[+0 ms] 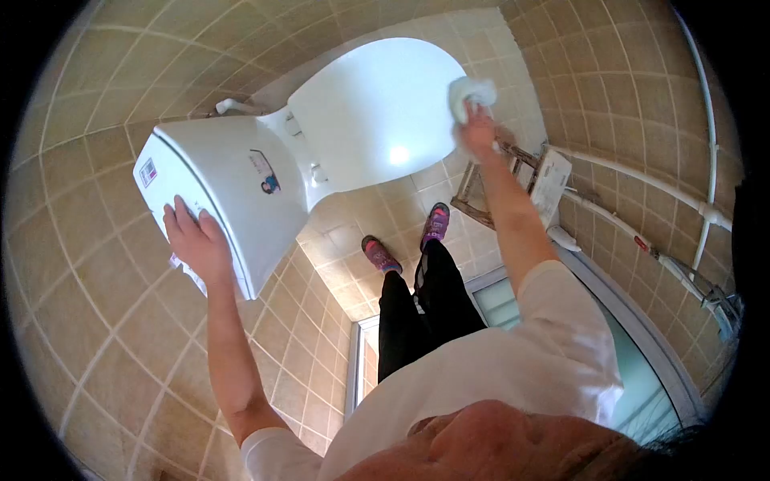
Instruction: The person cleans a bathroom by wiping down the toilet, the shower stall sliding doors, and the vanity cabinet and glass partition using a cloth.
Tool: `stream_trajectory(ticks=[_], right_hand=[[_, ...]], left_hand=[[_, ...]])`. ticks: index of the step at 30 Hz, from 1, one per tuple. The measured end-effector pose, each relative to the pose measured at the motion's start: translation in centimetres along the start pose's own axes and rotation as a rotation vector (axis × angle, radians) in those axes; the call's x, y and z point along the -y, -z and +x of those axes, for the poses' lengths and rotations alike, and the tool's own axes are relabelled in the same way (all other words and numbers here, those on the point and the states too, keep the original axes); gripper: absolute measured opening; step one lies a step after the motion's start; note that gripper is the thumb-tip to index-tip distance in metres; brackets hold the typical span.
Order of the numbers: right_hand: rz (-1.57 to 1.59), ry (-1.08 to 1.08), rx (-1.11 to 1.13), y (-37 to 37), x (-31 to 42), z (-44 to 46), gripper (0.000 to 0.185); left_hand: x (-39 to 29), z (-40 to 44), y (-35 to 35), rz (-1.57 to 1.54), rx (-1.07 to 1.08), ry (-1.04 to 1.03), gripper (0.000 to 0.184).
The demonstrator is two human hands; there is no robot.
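A white toilet has its lid down, with a bright reflection on it. My right hand holds a pale cloth against the rounded front end of the lid. On top of the white cistern at the left rests my left hand, fingers spread and nothing in it. A small figure sticker is on the cistern's front, and a label is near its top corner.
A small wooden stool stands right of the toilet, below my right forearm. White pipes run along the tiled right wall. My feet in pink-purple shoes are on the tiled floor, near a framed glass door.
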State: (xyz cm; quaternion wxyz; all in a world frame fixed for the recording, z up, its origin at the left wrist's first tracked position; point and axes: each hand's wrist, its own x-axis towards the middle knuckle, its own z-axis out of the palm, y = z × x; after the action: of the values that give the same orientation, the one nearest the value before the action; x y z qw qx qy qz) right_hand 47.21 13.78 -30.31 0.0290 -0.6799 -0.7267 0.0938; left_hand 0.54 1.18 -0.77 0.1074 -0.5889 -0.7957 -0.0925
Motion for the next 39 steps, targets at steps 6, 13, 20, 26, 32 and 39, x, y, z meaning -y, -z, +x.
stream_trajectory(ticks=[6, 13, 20, 26, 32, 39], right_hand=[[0.336, 0.428, 0.21, -0.8, 11.8, -9.7, 0.062], [0.629, 0.021, 0.689, -4.2, 3.8, -20.5, 0.054], [1.24, -1.035, 0.419, 7.1, -10.7, -25.2, 0.059], [1.214, -1.235, -0.04, -1.0, -22.4, -34.4, 0.055], [1.281, -1.27, 0.116, -0.5, -24.0, -32.6, 0.082], [1.773, -1.278, 0.191, 0.0, -24.1, -32.9, 0.056]], left_hand=[[0.9, 0.0, -0.4, -0.023, 0.017, -0.01, 0.048], [1.4, 0.0, -0.3, -0.045, 0.072, 0.02, 0.049], [3.9, -0.1, -1.3, -0.033, 0.057, -0.064, 0.058], [5.2, 0.3, -1.6, -0.067, 0.062, -0.101, 0.067], [6.5, 1.0, -1.6, -0.02, 0.095, -0.082, 0.069], [7.6, 1.9, -1.0, -0.017, 0.185, -0.098, 0.074]])
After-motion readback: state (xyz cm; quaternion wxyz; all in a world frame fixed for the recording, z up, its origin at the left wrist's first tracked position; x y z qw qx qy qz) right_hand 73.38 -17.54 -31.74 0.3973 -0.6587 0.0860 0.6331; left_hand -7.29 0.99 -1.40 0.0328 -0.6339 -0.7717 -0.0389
